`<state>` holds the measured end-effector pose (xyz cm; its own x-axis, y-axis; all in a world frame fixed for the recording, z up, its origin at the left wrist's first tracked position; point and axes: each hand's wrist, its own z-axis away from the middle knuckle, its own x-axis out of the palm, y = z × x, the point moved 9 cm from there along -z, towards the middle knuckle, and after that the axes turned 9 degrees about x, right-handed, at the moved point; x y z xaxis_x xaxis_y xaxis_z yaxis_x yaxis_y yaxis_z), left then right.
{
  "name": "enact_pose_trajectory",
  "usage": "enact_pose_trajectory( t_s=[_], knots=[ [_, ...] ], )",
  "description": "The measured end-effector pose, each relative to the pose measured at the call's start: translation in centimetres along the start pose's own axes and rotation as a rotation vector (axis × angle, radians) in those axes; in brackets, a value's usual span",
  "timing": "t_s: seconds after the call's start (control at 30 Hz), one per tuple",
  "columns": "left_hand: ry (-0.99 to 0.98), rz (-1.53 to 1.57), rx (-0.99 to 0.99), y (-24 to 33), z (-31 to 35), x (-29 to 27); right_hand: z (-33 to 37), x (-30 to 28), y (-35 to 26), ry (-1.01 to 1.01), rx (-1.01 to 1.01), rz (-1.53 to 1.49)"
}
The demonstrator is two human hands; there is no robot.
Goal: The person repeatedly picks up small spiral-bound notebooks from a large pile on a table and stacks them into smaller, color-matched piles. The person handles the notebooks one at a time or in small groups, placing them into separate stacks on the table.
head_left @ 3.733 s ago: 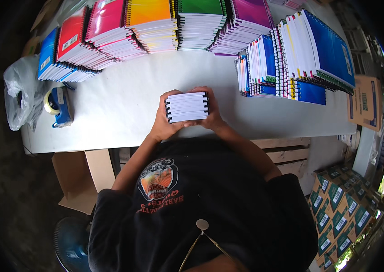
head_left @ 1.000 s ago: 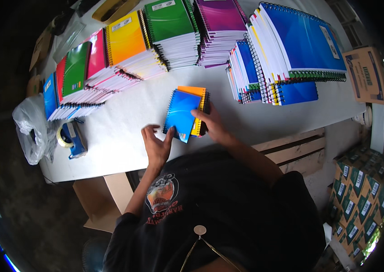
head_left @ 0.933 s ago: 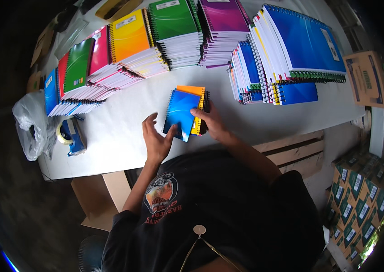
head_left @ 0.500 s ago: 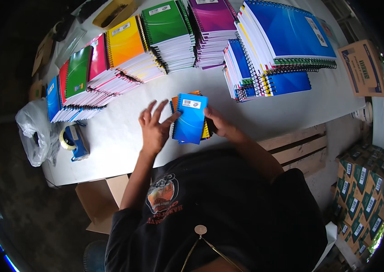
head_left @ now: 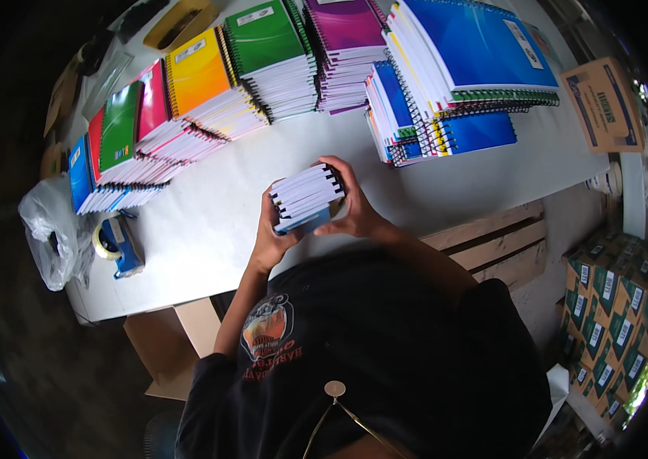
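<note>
Between my two hands is a small stack of spiral notebooks (head_left: 305, 197), tilted up so its white page edges and black spiral ends show, with a blue cover on the side nearest me. My left hand (head_left: 268, 237) grips the left side of the stack. Curled around the far right corner, my right hand (head_left: 354, 205) has its fingers on top and its thumb low on the near side. Beyond my hands, to the right, stand a tall pile of large blue spiral notebooks (head_left: 477, 46) and smaller blue notebooks (head_left: 481, 139) beneath it.
Rows of purple (head_left: 347, 30), green (head_left: 266, 38), yellow (head_left: 197, 69) and other notebook stacks curve along the table's far left. A blue tape dispenser (head_left: 126, 249) and a clear plastic bag (head_left: 52, 229) lie at left. A cardboard box (head_left: 602, 105) stands far right; a wooden pallet (head_left: 492, 241) is below.
The small notebooks lay with the blue cover facing up; now they are tipped so their page edges face up. My left hand has closed on their left side, and my right hand has shifted its grip.
</note>
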<state>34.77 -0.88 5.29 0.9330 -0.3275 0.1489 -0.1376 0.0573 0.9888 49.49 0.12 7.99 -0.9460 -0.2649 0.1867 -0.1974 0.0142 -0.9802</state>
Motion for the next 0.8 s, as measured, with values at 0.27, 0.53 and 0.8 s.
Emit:
enact_pose_trajectory(
  t_s=[0.27, 0.53, 0.8],
  knots=[
    [-0.003, -0.12, 0.247, -1.6, 0.0, 1.4, 1.2, 0.3, 3.3, 0.045, -0.094, 0.057],
    [-0.411, -0.532, 0.291, -2.9, -0.5, 2.7, 3.5, -1.4, 9.0, -0.039, 0.408, -0.147],
    [-0.657, 0.012, -0.385, -5.7, 2.0, 14.9, 17.3, -7.7, 1.7, 0.554, 0.396, -0.085]
  ],
)
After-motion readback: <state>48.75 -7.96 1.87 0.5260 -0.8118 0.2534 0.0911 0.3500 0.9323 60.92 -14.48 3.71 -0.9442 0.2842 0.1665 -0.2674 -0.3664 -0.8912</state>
